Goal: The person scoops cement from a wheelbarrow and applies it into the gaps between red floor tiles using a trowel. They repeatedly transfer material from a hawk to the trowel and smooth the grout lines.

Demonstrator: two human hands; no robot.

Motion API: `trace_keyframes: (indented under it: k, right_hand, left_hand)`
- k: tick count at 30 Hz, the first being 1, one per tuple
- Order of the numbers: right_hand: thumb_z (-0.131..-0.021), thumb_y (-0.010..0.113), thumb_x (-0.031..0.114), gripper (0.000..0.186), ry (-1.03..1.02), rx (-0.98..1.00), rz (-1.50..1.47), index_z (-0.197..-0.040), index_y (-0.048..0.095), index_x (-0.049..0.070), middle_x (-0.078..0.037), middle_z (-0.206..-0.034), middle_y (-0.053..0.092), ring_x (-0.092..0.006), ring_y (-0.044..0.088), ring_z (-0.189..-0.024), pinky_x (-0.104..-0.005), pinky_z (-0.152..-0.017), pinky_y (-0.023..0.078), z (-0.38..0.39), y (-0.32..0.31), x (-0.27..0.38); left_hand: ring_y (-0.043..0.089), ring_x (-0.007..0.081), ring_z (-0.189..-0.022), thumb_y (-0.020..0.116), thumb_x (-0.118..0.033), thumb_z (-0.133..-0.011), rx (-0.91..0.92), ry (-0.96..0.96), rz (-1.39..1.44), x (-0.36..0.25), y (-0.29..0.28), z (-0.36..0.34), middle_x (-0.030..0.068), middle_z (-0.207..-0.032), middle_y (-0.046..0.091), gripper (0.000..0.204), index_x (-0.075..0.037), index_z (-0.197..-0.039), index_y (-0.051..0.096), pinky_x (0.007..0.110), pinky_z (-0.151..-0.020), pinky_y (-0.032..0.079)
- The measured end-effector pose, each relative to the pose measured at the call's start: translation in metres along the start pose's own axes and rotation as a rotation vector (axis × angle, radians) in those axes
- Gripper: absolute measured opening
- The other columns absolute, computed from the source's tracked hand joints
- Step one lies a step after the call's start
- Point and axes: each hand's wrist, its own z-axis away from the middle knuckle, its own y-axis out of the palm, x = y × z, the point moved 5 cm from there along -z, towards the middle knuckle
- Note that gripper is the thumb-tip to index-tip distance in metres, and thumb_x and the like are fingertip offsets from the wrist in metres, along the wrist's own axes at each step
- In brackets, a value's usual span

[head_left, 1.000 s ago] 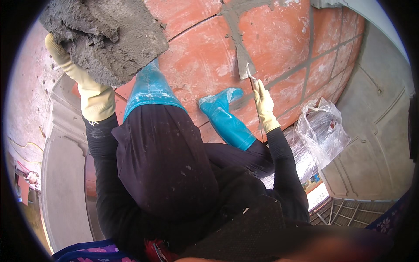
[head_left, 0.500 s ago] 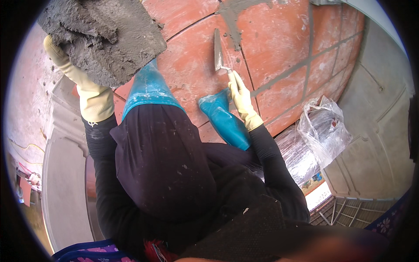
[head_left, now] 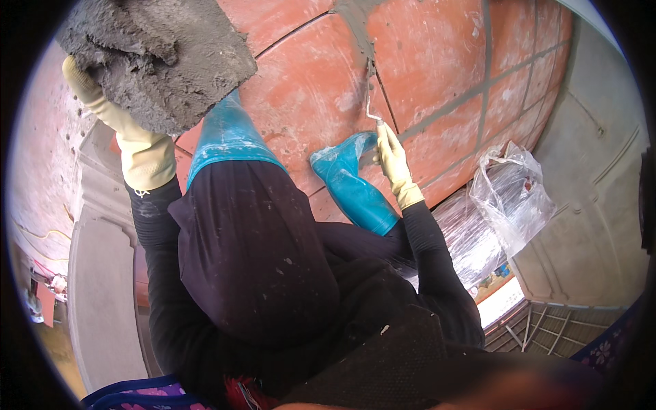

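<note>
My left hand (head_left: 140, 137), in a cream rubber glove, holds a mortar board from its left edge and below. Grey wet mortar (head_left: 164, 75) covers the board, heaped towards its far left; the board's own surface is hidden. My right hand (head_left: 393, 164), gloved alike, is closed around the handle of a trowel (head_left: 370, 102). The trowel's blade is turned edge-on, its tip at the grey mortar in a joint (head_left: 360, 31) between red tiles (head_left: 424, 55). Nearer to me, that joint continues as a dark, unfilled line.
My blue rubber boots (head_left: 355, 181) stand on the tiles, the left one partly under the board. At right lies a plastic-wrapped bundle (head_left: 506, 198) beside a grey panel wall (head_left: 588, 171). Grey moulded trim (head_left: 102, 273) runs along the left side.
My right hand has moved slightly right, and the trowel has turned from showing its blade face to edge-on, its tip now at the joint. The loaded board has shifted slightly left.
</note>
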Motion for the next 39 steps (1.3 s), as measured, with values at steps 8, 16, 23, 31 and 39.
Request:
trace_keyframes:
  k: [8,16,23,31,39]
  right_hand:
    - [-0.105,0.062,0.037,0.049,-0.055,0.052,0.069,-0.146,0.059,0.01,0.006,-0.082,0.055,-0.0035,0.048,-0.063,-0.0208,-0.058,0.042,-0.013,-0.03,0.004]
    - [-0.103,0.065,0.033,0.046,-0.137,0.032,0.351,-0.145,0.061,0.014,0.005,-0.09,0.063,-0.0041,0.046,-0.07,-0.0228,-0.063,0.044,-0.03,-0.068,0.015]
    - [-0.104,0.064,0.029,0.047,-0.166,0.036,0.36,-0.148,0.058,0.013,0.006,-0.087,0.057,-0.0041,0.045,-0.069,-0.0222,-0.061,0.043,-0.035,-0.078,0.028]
    - [-0.102,0.067,0.03,0.048,-0.17,0.135,0.305,-0.145,0.061,0.011,0.005,-0.093,0.062,-0.0042,0.047,-0.071,-0.0224,-0.065,0.043,-0.038,-0.058,0.032]
    - [-0.106,0.062,0.026,0.045,-0.145,0.092,0.193,-0.149,0.058,0.013,0.007,-0.085,0.056,-0.0032,0.043,-0.064,-0.022,-0.059,0.041,-0.04,-0.064,0.031]
  left_hand:
    - [0.034,0.0272,-0.151,0.042,-0.046,-0.108,0.006,0.008,0.077,-0.007,0.008,-0.002,0.0137,-0.167,0.029,0.07,-0.01,-0.164,0.02,0.042,-0.126,0.028]
    - [0.034,0.027,-0.151,0.042,-0.045,-0.109,-0.008,-0.001,0.166,0.001,0.009,-0.003,0.0137,-0.167,0.029,0.069,-0.01,-0.164,0.02,0.042,-0.126,0.028]
    - [0.034,0.0269,-0.151,0.041,-0.044,-0.109,-0.029,-0.016,0.254,0.011,0.008,0.0,0.0136,-0.167,0.029,0.069,-0.01,-0.164,0.02,0.042,-0.126,0.028]
    - [0.034,0.0267,-0.151,0.041,-0.043,-0.109,-0.057,-0.028,0.361,0.011,0.008,0.002,0.0136,-0.167,0.029,0.068,-0.01,-0.164,0.02,0.042,-0.126,0.028]
    - [0.034,0.0265,-0.151,0.041,-0.042,-0.109,-0.095,-0.046,0.46,0.02,0.008,0.003,0.0136,-0.167,0.029,0.067,-0.01,-0.164,0.02,0.041,-0.126,0.028]
